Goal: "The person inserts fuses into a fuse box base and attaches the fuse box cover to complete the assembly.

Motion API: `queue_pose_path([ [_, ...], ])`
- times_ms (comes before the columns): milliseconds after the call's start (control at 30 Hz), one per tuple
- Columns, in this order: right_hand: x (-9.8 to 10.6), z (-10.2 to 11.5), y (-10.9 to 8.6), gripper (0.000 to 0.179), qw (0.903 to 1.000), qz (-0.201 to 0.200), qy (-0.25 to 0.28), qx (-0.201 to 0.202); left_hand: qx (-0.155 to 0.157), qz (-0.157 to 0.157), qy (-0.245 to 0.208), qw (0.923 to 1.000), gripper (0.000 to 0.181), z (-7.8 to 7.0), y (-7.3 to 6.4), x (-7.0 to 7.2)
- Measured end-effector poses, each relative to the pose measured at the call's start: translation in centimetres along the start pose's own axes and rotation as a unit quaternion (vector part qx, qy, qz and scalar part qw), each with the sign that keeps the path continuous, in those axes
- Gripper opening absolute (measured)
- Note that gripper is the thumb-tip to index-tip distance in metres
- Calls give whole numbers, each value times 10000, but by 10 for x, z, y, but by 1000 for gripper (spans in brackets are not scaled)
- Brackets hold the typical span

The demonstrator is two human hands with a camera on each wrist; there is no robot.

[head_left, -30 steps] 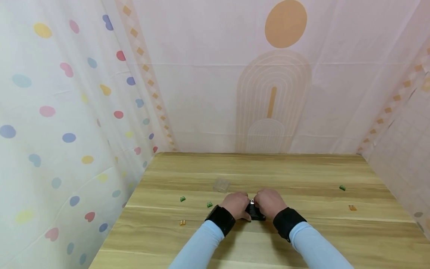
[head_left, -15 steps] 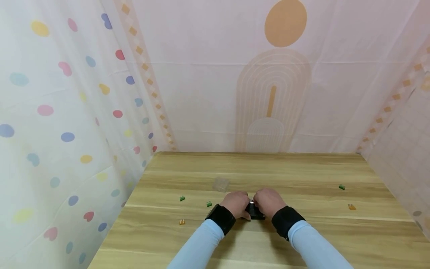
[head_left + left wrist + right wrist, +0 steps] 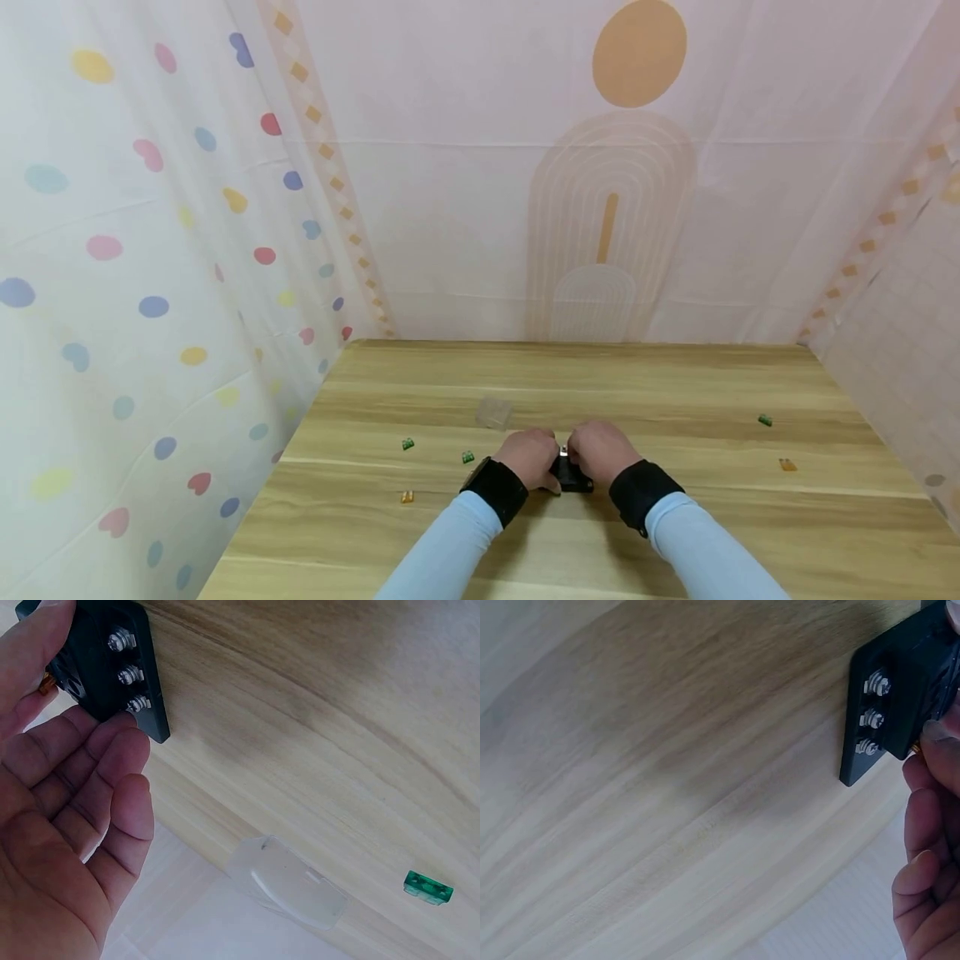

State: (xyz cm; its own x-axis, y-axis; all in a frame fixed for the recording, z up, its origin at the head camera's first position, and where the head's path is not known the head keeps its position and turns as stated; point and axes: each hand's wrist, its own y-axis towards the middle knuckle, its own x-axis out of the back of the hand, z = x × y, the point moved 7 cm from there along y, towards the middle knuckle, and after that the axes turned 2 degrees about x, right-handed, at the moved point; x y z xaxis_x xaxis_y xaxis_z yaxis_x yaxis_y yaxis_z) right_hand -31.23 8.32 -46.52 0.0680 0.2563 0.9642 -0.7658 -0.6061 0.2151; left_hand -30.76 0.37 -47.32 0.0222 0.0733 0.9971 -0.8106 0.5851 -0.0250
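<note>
From my feed, both hands work low over the wooden table (image 3: 675, 383), and I would brace on that surface so nothing skids. My left hand (image 3: 527, 458) grips the black block (image 3: 915, 690), thumb along it and fingers curled at its edge; I'd let this hand only steady it. My right hand (image 3: 603, 451) appears to pinch a small orange piece (image 3: 915, 750) between thumb and index finger. I can't tell whether it is going in or coming out; either way I'd move it straight and in line with the block, with even pressure, since a twist could bend or jam it.

The block sits between my 2 hands, and the orange piece lies at its raised housing, just inside the right-hand pinch; fingers hide most of the contact. The clear cover (image 3: 289, 881) lies beyond the left grip, well off the work. A green piece (image 3: 468, 457) is near the left hand on its outer side; an orange tab (image 3: 787, 464) lies well out past the right. Smallest are the 3 metal screws (image 3: 871, 718) on the block's flange, facing outward from the right fingertips; I'd avoid pressing on them.
</note>
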Motion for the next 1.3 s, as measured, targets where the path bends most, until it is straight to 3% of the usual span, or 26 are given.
queue_pose_path([
  [433, 1, 1, -2, 24, 10000, -51, 8, -5, 6, 0, 28, 10000, 36, 2, 4, -7],
  [933, 0, 2, -3, 21, 9996, -258, -98, 44, -10, 61, -126, 9999, 34, 4, 3, -6],
  [1300, -3, -1, -4, 11, 9991, -394, 85, -111, 48, 118, -183, 9998, 34, 9, 4, -10],
])
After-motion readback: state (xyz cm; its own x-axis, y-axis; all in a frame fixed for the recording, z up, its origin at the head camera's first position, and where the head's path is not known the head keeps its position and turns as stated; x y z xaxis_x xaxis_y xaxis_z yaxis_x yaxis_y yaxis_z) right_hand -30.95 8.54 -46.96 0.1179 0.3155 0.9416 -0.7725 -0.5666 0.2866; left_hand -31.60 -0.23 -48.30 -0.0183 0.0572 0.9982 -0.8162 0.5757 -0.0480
